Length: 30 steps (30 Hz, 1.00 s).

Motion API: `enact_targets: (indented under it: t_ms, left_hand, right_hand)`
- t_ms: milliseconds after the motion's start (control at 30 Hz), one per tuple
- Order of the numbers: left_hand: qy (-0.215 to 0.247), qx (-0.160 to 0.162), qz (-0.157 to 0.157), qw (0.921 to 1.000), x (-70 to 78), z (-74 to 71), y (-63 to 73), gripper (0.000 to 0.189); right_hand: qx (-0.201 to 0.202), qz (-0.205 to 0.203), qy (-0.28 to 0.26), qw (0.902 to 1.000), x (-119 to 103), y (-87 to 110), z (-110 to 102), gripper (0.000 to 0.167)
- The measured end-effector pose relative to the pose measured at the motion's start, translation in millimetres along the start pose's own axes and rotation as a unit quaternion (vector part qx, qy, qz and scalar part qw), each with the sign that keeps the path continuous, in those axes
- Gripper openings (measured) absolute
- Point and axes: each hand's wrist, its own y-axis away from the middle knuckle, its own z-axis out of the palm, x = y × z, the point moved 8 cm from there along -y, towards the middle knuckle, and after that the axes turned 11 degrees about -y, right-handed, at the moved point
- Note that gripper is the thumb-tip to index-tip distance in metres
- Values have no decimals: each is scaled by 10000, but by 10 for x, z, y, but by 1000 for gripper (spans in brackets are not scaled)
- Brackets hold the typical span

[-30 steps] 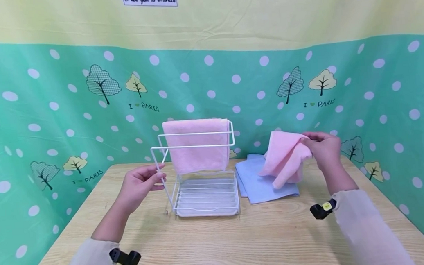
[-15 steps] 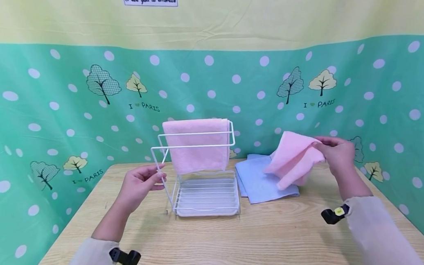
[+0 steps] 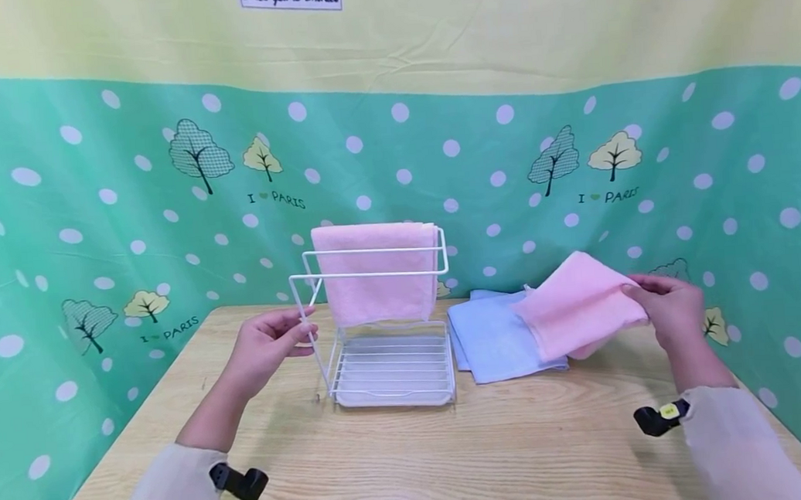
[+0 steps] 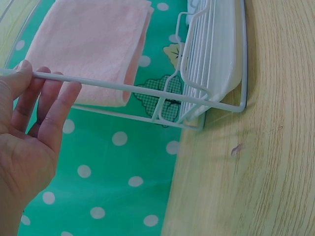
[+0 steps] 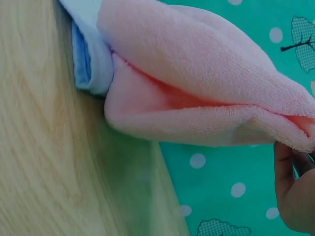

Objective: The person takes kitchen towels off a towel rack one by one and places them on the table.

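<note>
My left hand [image 3: 268, 348] pinches the left upright of a white wire rack [image 3: 367, 274], thumb on one side and fingers on the other. Over the rack's rear bar hangs a folded pink towel [image 3: 379, 302]. On the right, my right hand [image 3: 673, 308] holds the edge of a second pink towel, the loose one [image 3: 586, 307], between thumb and fingers. That towel slopes down to the left and overlaps a folded blue towel [image 3: 494, 344] lying on the table. In the right wrist view its layers gape apart in a deep fold.
The rack's base holds a pale drip tray [image 3: 393, 398] under its wire grid. All this stands on a wood-grain table [image 3: 457, 463]. Behind and beside it hangs a green and yellow curtain [image 3: 431, 186] with dots and trees.
My right hand has moved right and slightly down, drawing the loose pink towel along and spreading it flatter. My left hand keeps its grip on the rack. The head view has shifted slightly.
</note>
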Motion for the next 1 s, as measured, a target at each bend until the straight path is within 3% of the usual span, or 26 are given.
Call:
enact_targets:
  t_ms: [400,633,833,1000]
  left_hand:
    - [88,-27,74,9999,20,10,-1,32]
    - [69,-18,62,10000,18,5,-5,31]
    - [27,-5,-17,10000,-7,-3,-5,35]
    - [9,-46,23,10000,2,5,-1,37]
  right_hand:
    - [111,9,182,9998,247,-85,-253,48]
    - [-6,-36,284,9996,369,-160,-401,33]
    - [-49,-198,988,9949,436,-202,-476,56]
    - [-145,-548,1517,9868,477,-193,-512,64]
